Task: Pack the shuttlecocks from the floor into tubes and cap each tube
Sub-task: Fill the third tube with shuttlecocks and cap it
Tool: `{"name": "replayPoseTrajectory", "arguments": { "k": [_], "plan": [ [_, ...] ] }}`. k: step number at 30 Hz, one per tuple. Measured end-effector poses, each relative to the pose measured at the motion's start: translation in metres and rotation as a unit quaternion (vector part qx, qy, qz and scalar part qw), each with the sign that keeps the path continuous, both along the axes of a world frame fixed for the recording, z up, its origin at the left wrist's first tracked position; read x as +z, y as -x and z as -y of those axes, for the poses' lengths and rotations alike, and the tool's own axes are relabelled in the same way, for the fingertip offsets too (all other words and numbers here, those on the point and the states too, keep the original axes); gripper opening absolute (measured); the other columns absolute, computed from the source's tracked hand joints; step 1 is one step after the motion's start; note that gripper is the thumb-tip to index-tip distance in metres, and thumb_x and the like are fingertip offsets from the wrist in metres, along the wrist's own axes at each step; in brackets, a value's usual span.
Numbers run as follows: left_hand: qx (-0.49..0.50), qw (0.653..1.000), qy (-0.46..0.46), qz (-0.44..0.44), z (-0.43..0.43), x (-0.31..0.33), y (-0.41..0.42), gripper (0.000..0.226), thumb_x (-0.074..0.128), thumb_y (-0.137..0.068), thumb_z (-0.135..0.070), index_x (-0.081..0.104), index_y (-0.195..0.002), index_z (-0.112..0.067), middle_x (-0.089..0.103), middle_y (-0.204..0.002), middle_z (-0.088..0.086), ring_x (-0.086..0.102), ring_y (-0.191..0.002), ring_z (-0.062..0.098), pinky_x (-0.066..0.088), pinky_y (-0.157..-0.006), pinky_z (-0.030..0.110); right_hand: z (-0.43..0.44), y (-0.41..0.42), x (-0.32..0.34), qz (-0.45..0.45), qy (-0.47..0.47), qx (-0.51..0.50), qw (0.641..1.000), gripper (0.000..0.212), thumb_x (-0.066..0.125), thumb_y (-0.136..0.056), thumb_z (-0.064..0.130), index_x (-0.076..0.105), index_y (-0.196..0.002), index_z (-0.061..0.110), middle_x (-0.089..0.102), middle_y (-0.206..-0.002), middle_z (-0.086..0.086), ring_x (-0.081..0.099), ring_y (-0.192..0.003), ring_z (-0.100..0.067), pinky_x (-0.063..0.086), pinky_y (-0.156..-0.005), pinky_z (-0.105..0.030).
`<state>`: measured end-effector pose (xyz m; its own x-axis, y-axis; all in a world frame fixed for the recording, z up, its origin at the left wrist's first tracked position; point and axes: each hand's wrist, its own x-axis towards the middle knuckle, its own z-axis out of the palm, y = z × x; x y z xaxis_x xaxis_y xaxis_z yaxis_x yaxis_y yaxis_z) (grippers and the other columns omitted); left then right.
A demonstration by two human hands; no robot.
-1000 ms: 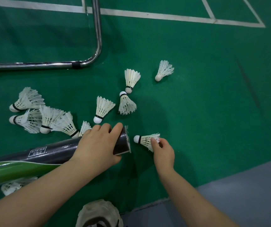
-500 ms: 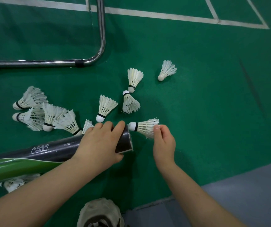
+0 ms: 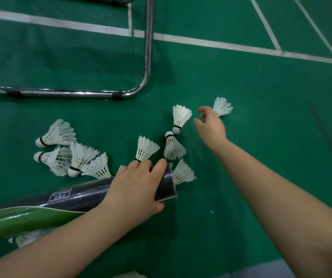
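My left hand [image 3: 135, 189] grips a black tube [image 3: 81, 195] near its open end, the tube lying tilted over the green floor. A white shuttlecock [image 3: 182, 173] sticks feathers-out from the tube's mouth. My right hand [image 3: 211, 125] hovers with loose fingers spread and holds nothing, between a shuttlecock [image 3: 180, 117] on its left and another shuttlecock [image 3: 222, 106] at its fingertips. Two more shuttlecocks [image 3: 172, 146] [image 3: 146, 148] lie just above the tube. Several lie in a pile [image 3: 71, 155] at the left.
A chrome tube frame [image 3: 77, 93] lies on the floor at the upper left. White court lines [image 3: 221, 45] cross the far floor. A green glossy sheet [image 3: 17, 219] covers the tube's near end, with another shuttlecock [image 3: 24, 238] beneath it.
My right hand pushed the shuttlecock cork-first into the tube's mouth, let it go, and reached up and right toward the far shuttlecocks. The left hand kept its grip on the tube.
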<state>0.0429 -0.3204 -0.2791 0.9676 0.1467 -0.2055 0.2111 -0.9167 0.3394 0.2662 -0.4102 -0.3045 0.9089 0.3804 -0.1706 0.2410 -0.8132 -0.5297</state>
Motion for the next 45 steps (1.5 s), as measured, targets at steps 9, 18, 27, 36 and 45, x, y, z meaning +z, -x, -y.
{"name": "replayPoseTrajectory", "arguments": {
  "k": [9,18,27,36,45],
  "plan": [
    [0.017,0.999,0.025,0.019,-0.011,0.001,-0.004,0.076,0.063,-0.074,-0.05,0.015,-0.13,-0.031,0.045,-0.119,-0.002,0.043,-0.104,0.021,0.039,-0.092,0.036,-0.074,-0.034,-0.019,-0.017,0.227,0.121,0.966,0.043,0.05,-0.092,0.042,0.049,-0.126,0.016,0.055,-0.126,-0.008,0.047,-0.117,-0.03,0.039,-0.094,-0.04],
    [0.033,0.999,0.019,0.036,-0.021,0.007,-0.008,0.078,0.062,-0.073,-0.053,0.014,-0.13,-0.029,0.045,-0.117,-0.001,0.043,-0.103,0.022,0.038,-0.09,0.035,-0.049,-0.012,-0.003,-0.044,0.005,0.001,0.999,0.019,0.052,-0.093,0.033,0.057,-0.083,0.018,0.052,-0.065,0.006,0.05,-0.061,-0.014,0.042,-0.062,-0.028],
    [0.025,0.999,0.009,0.027,-0.015,0.009,-0.004,0.078,0.061,-0.074,-0.054,0.012,-0.13,-0.028,0.043,-0.121,0.0,0.042,-0.106,0.022,0.036,-0.089,0.035,-0.01,0.043,0.038,-0.069,-0.187,-0.063,0.978,0.017,0.051,-0.093,0.023,0.064,-0.083,0.023,0.063,-0.076,0.004,0.056,-0.072,-0.012,0.047,-0.069,-0.028],
    [0.035,0.999,0.004,0.029,-0.013,0.013,-0.001,0.074,0.062,-0.073,-0.054,0.017,-0.127,-0.03,0.045,-0.118,-0.001,0.043,-0.103,0.022,0.037,-0.087,0.034,0.021,0.085,0.051,0.028,-0.187,-0.041,0.981,0.019,0.049,-0.095,0.02,0.062,-0.082,0.024,0.059,-0.067,0.014,0.049,-0.061,0.004,0.04,-0.06,-0.016],
    [0.038,0.999,-0.001,0.029,-0.015,0.013,-0.002,0.078,0.061,-0.073,-0.055,0.015,-0.131,-0.029,0.045,-0.119,-0.001,0.044,-0.103,0.022,0.038,-0.087,0.034,0.033,0.125,0.053,-0.015,-0.22,0.005,0.975,0.021,0.053,-0.092,0.017,0.06,-0.077,0.029,0.061,-0.064,0.013,0.052,-0.06,0.001,0.044,-0.058,-0.016]
  ]
}}
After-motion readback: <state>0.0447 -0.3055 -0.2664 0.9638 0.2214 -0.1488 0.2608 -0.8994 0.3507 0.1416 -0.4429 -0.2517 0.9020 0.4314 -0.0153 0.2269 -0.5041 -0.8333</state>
